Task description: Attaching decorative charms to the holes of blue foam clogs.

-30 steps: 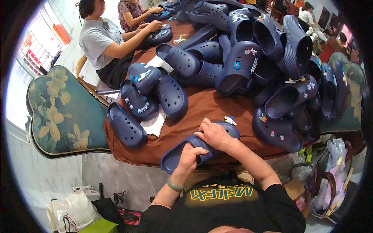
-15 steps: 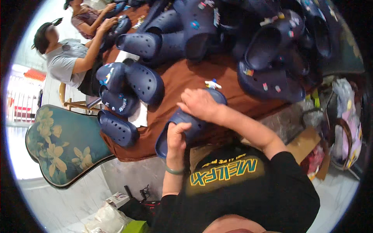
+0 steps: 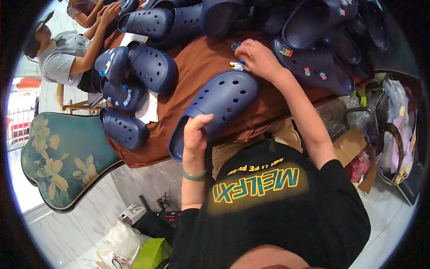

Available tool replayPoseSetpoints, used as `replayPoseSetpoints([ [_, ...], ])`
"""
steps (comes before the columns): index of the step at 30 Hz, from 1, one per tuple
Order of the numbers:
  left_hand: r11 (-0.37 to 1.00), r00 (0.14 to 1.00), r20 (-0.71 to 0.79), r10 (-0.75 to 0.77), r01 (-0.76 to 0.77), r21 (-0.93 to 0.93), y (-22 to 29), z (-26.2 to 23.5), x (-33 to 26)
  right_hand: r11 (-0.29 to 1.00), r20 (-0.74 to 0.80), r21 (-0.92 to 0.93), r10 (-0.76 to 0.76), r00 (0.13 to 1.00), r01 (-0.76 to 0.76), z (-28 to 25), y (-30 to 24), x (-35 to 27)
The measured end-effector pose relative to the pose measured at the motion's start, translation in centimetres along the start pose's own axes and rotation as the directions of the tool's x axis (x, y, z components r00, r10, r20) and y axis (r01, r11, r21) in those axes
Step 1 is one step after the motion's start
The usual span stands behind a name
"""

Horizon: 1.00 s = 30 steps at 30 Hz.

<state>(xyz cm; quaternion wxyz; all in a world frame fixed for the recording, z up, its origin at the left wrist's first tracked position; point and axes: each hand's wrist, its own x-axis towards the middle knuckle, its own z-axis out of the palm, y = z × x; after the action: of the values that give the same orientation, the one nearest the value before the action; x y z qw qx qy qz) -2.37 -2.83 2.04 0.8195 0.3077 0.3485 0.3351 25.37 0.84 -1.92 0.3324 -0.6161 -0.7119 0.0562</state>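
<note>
Bright in here; window [image 3: 23, 121] past the surface's [image 3: 193, 67] left edge blown white. Dark clogs [image 3: 221, 20] toward its far edge swallow detail. Soft sheen on nearer ones. Fisheye bends straight lines, rim goes black.

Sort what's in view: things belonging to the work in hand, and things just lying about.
Work in hand:
navy clog, in the left hand
small white charm, close to the right hand
decorated clog

Apparently just lying about:
white bag
cardboard
clear plastic
</note>
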Motion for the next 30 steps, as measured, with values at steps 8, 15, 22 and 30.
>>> replayPoseSetpoints([
  [8,0.999,0.996,0.085,0.02,-0.023,0.037,-0.1,-0.2,0.1,0.988,-0.009,0.152,0.009,1.0,-0.008,0.9,-0.6,-3.3],
  [15,0.998,0.991,0.122,0.053,-0.055,0.012,-0.4,0.2,-0.2,0.957,-0.261,0.29,0.099,0.96,-0.02,-0.1,-3.0,-3.2],
  [22,0.999,0.984,0.174,0.04,-0.044,0.02,-0.1,0.0,-0.2,0.943,-0.081,0.111,-0.305,0.949,0.312,-1.0,-8.2,-1.9],
  [30,0.999,0.992,0.123,-0.028,0.022,0.05,-0.1,-0.3,-0.7,0.842,0.265,-0.064,-0.503,0.823,0.535,-1.4,-10.9,1.0],
])
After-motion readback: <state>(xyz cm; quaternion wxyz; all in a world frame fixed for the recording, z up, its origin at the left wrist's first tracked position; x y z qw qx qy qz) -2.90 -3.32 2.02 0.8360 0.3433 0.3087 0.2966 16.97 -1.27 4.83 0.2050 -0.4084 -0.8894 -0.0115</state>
